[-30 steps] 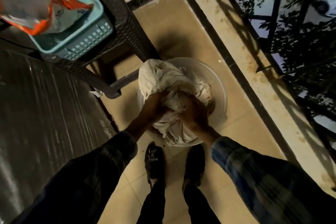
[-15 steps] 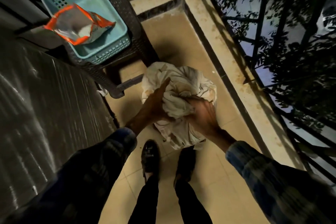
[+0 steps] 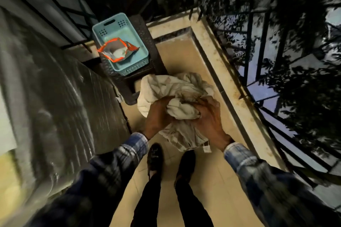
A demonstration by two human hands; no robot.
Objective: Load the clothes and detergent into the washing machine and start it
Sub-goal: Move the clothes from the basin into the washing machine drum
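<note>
- Left hand point(image 3: 156, 116) and right hand point(image 3: 208, 116): both clenched on the cloth bundle point(image 3: 175, 94), held above the floor.
- Basket point(image 3: 142, 49): holds an opened pouch point(image 3: 117, 50).

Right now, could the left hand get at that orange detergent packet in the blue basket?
Probably not yet. The left hand and right hand both clutch the white cloth bundle. The detergent packet lies open to view in the blue basket, farther ahead, with nothing covering it.

Blurred grey surface point(image 3: 55, 116) at left.
</note>
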